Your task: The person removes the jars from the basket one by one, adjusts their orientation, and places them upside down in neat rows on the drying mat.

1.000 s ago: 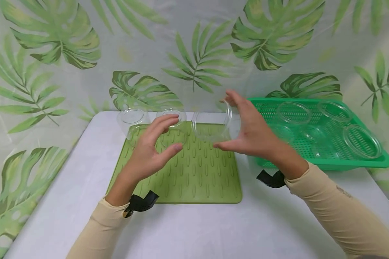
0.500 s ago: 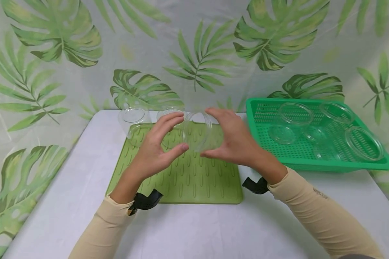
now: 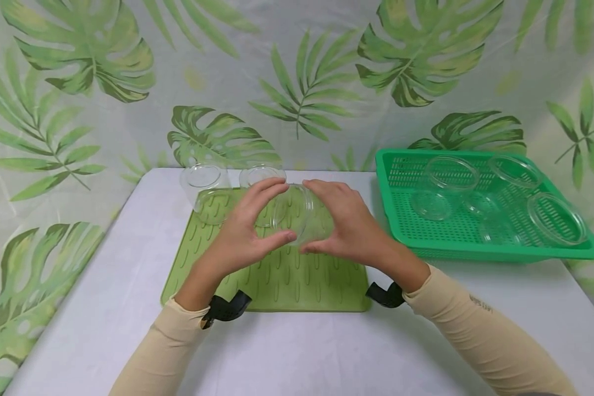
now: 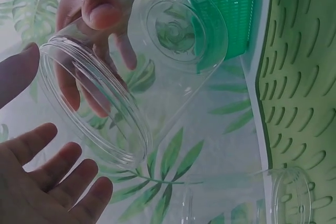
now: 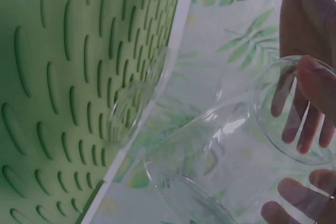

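A clear plastic jar [image 3: 294, 214] is held tilted on its side above the green mat [image 3: 297, 283]. My right hand [image 3: 348, 223] grips it from the right, thumb and fingers spread round its body. In the left wrist view the jar [image 4: 176, 85] shows its ridged open mouth facing my left hand [image 4: 44, 179]. That left hand [image 3: 242, 236] is cupped beside the rim with fingers apart; the thumb is close to the rim, and whether it touches I cannot tell. Two more clear jars, a left one [image 3: 204, 179] and a right one [image 3: 262, 176], stand at the mat's back edge.
A green slotted basket [image 3: 485, 251] stands at the right with several clear jars [image 3: 556, 220] inside. The white-covered table [image 3: 297, 352] surrounds the mat. Behind it hangs a leaf-patterned cloth [image 3: 302, 88].
My right hand has carried the jar leftward and slightly down, from beside the basket to over the mat. My left hand has shifted a little right and down, and the hands are closer together.
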The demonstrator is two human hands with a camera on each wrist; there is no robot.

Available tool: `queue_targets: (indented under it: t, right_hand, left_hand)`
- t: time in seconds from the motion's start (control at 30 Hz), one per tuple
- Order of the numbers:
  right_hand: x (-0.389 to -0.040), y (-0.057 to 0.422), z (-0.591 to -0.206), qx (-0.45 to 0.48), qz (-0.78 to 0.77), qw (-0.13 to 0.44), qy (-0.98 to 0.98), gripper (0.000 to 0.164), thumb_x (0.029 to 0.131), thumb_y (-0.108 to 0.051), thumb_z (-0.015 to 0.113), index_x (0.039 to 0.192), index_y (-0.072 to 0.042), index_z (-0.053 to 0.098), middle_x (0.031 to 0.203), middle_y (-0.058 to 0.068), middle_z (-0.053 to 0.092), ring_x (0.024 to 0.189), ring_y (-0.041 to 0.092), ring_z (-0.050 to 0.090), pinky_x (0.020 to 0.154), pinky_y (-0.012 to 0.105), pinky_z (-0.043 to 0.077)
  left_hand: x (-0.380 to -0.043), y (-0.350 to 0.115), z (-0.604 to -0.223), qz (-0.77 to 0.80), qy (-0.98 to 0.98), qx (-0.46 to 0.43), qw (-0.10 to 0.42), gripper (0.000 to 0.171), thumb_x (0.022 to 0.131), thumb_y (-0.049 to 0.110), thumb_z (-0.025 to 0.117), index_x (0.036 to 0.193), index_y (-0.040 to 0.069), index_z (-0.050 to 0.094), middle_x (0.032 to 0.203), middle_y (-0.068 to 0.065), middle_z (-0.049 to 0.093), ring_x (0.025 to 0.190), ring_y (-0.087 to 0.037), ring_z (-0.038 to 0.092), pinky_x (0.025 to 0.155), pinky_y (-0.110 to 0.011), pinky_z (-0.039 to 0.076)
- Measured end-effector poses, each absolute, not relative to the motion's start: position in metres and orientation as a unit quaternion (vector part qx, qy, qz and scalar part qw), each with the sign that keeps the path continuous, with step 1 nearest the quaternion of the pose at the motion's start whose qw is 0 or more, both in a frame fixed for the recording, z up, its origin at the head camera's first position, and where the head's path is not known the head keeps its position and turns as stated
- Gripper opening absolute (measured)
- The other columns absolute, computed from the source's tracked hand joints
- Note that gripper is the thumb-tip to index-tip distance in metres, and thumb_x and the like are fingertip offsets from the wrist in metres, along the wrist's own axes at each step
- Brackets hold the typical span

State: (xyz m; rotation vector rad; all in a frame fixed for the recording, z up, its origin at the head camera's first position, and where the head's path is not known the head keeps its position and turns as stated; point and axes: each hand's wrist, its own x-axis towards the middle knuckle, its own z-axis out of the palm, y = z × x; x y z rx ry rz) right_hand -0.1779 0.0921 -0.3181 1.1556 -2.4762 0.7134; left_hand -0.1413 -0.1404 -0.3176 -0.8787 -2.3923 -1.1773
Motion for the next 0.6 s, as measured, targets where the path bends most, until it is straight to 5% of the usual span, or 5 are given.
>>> queue_targets:
  t: [0.6]
  right_hand:
    - [-0.1691,0.0921,-0.3209,0.406,0.227,0.161,-0.870,0.108,0.066,-0.049,0.090,0.151,-0.007,0.038,0.149,0.010,0.050,0.135,0.032,0.046,0.109,0.060,0.038]
  left_hand:
    - [-0.1427,-0.1331,-0.3207,-0.371,-0.853,-0.339,0.141,0.086,0.076,0.023,0.086,0.150,0.013,0.043,0.155,-0.013,0.039,0.144,-0.028,0.039,0.115,-0.053,0.040]
